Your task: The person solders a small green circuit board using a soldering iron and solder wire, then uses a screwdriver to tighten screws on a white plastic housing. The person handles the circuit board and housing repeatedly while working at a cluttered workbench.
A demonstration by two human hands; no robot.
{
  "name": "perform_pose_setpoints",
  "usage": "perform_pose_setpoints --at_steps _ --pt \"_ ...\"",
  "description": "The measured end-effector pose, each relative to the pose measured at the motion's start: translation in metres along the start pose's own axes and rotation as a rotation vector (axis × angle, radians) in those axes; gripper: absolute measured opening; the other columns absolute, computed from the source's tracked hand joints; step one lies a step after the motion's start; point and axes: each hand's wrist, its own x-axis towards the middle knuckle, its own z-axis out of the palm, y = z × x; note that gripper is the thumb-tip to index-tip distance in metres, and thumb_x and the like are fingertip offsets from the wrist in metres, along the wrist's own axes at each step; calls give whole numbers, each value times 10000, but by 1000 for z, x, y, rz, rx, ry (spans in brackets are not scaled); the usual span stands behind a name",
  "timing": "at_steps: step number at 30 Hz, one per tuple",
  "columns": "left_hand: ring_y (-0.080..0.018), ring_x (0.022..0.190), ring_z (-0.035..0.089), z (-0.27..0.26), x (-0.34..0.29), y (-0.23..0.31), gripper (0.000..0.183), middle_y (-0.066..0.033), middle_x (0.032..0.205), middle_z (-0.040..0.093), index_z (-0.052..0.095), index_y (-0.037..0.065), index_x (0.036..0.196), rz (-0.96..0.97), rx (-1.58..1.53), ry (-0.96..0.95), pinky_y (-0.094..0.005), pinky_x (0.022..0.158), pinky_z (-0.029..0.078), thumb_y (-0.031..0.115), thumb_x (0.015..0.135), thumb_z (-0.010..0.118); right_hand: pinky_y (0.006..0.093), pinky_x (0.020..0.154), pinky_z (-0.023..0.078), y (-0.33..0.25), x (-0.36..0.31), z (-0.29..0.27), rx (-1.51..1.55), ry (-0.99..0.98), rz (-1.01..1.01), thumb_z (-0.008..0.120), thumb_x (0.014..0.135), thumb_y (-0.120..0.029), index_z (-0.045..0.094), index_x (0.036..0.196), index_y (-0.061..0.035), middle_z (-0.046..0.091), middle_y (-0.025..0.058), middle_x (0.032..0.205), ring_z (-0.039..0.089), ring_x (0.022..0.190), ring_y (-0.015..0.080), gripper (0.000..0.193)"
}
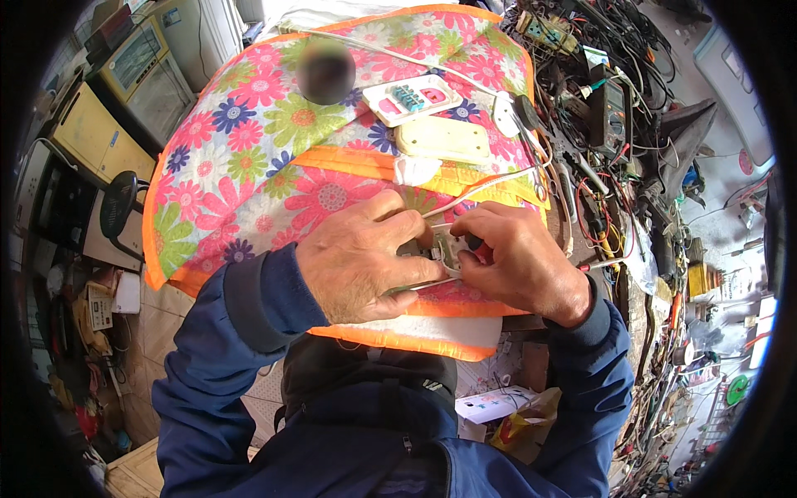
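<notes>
Low over the flowered cloth, my left hand (365, 253) steadies a small pale housing (446, 249) with its inside showing, fingers bent along its left side. My right hand (519, 253) is closed in a pinch at the housing's right side, on a small tool with a red and black end (475, 242); its tip is hidden, so I cannot tell its kind. White wires (481, 187) run from the housing toward the right. Just beyond my hands lie a cream-coloured plastic cover (444, 139) and a white tray-like case (412, 99) with teal and pink parts.
The cloth (249, 166) with an orange border covers the work surface. Tangled cables (614, 33), a dark multimeter (610, 120) and tools crowd the right side. A dark round object (326, 73), blurred, is near the far edge. Old appliances (104, 133) stand at left.
</notes>
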Motion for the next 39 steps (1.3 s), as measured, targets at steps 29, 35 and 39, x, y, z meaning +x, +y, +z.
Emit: perform_pose_setpoints --at_steps 29,35,39 --pt "-295 1045 586 2 -1 0 454 -34 1096 629 765 210 1118 -4 1 0 -403 893 536 141 684 877 365 680 549 -7 -8 8 7 66 120 758 810 -13 740 1030 27 687 146 866 685 728 274 225" --pt "-295 1054 586 1 0 1 449 -40 1099 629 777 200 1104 1 -1 -8 -403 904 536 141 670 874 410 691 557 -10 -9 15 19 130 133 766 815 -40 731 995 32 698 176 851 698 750 341 197" --pt "-294 1056 585 0 0 0 432 -41 1099 631 783 190 1087 -1 6 -16 -402 902 537 145 667 874 441 698 562 -19 -3 12 41 72 219 771 812 -61 712 955 32 716 204 861 719 785 387 180"
